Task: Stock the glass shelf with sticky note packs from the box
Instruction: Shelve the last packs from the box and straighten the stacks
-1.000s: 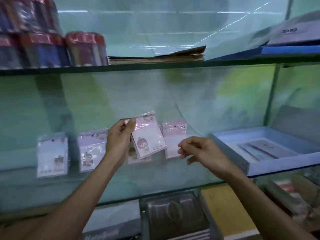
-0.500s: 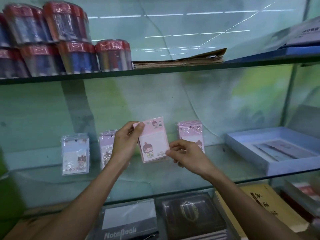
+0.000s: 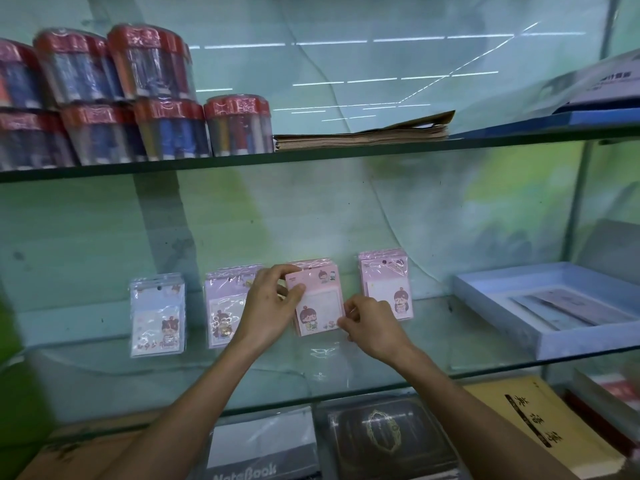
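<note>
Since a second ago the pink sticky note pack (image 3: pixel 318 299), pinched by left hand (image 3: pixel 268 306) and right hand (image 3: pixel 369 323), has dropped upright onto the glass shelf (image 3: pixel 398 368) between the purple stack (image 3: pixel 225 306) and pink stack (image 3: pixel 386 284), so three stacks stand stocked, this one nearly set, box unseen.

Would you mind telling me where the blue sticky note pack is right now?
The blue sticky note pack stands at the left end of the row on the middle glass shelf, beside the lilac pack.

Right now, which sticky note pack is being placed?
On the middle glass shelf, four stacks lean against the back wall. It is the pink sticky note pack, third from left, the only one gripped by the left hand and right hand.
</note>
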The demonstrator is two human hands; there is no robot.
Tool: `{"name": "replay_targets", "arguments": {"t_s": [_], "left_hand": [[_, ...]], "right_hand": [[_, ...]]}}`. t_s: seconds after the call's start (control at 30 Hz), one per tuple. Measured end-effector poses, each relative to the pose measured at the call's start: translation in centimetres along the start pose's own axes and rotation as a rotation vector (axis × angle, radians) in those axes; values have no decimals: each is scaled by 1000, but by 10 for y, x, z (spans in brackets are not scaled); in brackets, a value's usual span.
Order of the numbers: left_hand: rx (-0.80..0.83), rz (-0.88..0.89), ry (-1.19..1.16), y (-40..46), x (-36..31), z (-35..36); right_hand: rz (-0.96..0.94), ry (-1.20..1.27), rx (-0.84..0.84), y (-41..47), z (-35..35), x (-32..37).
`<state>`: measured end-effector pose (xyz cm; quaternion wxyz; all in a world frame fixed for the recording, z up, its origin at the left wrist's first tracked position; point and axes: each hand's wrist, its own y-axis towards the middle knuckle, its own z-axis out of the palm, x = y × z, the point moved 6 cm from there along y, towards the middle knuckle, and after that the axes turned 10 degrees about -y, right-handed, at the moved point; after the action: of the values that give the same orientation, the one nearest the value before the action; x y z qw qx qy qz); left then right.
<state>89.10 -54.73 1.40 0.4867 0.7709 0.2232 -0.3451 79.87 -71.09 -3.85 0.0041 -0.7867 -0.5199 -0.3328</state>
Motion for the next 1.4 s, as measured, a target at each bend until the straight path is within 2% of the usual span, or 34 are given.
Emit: {"name": "replay_targets", "arguments": {"t_s": [0.17, 0.33, 0.43, 0.6, 0.8, 0.97, 1.03, 1.2, 1.4], "left_hand": [[-22, 114, 90, -8, -1, 1], [12, 127, 128, -14, 2, 9], [-24, 130, 82, -14, -3, 10], [-34, 14, -237, -16, -13, 29], [117, -138, -539, -24, -32, 107], [244, -175, -645, -29, -56, 178], [285, -168, -658, -31, -66, 202], [356, -138, -677, -36, -95, 251], [409, -103, -649, -38, -114, 291]], "right_hand": [[-3, -147, 16, 4, 1, 8], [-9, -145, 30, 7, 3, 6], [-41, -121, 0, -2, -8, 2], [-82, -37, -166, -30, -56, -15], [-29, -49, -373, -66, -129, -61], [63, -167, -464, -76, -184, -109], [135, -232, -388, -71, -200, -136], [366, -400, -69, -55, -222, -220], [472, -589, 188, -54, -237, -266]]}}
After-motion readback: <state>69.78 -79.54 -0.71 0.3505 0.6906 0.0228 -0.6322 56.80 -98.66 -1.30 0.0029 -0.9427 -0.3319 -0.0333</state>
